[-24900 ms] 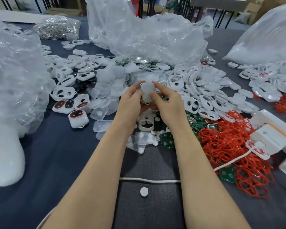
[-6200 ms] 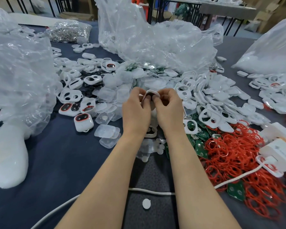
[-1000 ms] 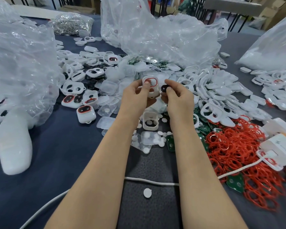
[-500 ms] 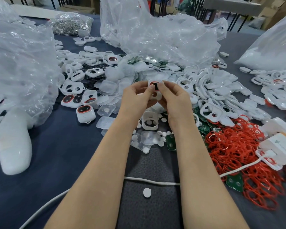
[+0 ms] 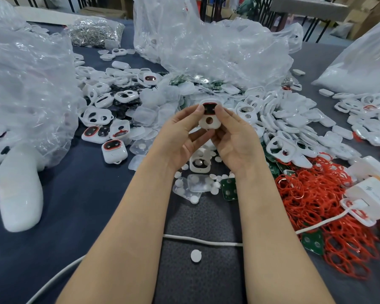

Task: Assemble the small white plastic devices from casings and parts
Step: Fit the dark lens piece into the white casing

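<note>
Head view looks down along two bare forearms that reach over a dark blue desk (image 5: pixel 75 205). The left hand (image 5: pixel 180 132) and the right hand (image 5: pixel 235 137) both grasp one small white casing (image 5: pixel 203 124) between them. It is held above the desk, in the middle of the picture. Each thumb presses on the upper front of this casing, one at each side, and the other fingers are curled behind and under it. The casing faces the camera. Its upper opening has a red rim (image 5: pixel 210 103) around a dark part, and below this there is a round hole (image 5: pixel 208 121).

Directly under the hands a second casing (image 5: pixel 199 164) lies on the desk among small white discs (image 5: pixel 179 183). To the right of it are green circuit boards (image 5: pixel 228 189) and a big heap of red rings (image 5: pixel 316 205). Behind the hands and to the right lies a pile of empty white casings (image 5: pixel 283 123). At the left a closed white device (image 5: pixel 114 151) with a red-rimmed window stands near some open ones. Large clear plastic bags (image 5: pixel 206 40) rise at the left, in the middle and at the far right. A white cable (image 5: pixel 202 239) crosses the desk under the forearms, and a single white disc (image 5: pixel 195 255) lies just in front of it.
</note>
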A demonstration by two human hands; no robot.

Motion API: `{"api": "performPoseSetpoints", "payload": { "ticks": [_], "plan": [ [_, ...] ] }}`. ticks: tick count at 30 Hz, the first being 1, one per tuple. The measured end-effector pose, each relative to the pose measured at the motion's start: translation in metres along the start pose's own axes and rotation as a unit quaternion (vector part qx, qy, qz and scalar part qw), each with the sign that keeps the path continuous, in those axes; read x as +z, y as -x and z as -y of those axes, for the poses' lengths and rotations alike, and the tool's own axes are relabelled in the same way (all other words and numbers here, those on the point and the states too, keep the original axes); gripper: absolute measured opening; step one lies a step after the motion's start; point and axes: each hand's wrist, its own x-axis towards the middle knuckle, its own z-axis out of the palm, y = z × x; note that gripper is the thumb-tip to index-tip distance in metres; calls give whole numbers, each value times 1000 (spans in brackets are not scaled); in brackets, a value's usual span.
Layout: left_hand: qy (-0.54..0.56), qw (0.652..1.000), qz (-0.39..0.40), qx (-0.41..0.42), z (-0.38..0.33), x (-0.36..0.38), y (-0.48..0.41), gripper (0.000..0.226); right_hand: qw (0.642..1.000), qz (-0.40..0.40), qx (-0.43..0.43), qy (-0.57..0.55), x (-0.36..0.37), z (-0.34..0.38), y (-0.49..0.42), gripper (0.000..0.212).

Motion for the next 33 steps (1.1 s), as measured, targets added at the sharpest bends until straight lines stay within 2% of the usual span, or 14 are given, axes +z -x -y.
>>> {"api": "performPoseSetpoints", "payload": {
  "ticks": [9, 14, 20, 25, 28, 30, 33],
  "plan": [
    [29, 997, 63, -43, -4, -2, 2, 11, 999, 22, 25, -22, -3, 2, 2, 16],
    [42, 995, 70, -52, -4, -1, 4, 13, 999, 14, 24, -17, -4, 3, 1, 41],
    [23, 995, 93, -40, -6, -2, 4, 16, 999, 28, 21, -13, -5, 4, 1, 18],
    [1, 996, 81, -38, -8, -5, 3, 18, 998, 53, -16, 34, -5, 8, 4, 11],
    [-64, 997, 10, -29, -8, -4, 2, 4, 994, 52, -64, 72, -7, 9, 4, 11],
    [-97, 995, -24, -25, -8, -4, 1, 7, 984, 48, -97, 140, -7, 8, 5, 10],
    [-72, 997, -19, -27, -10, -3, 1, 10, 948, 50, -149, 278, -5, 4, 6, 12]
  ]
}}
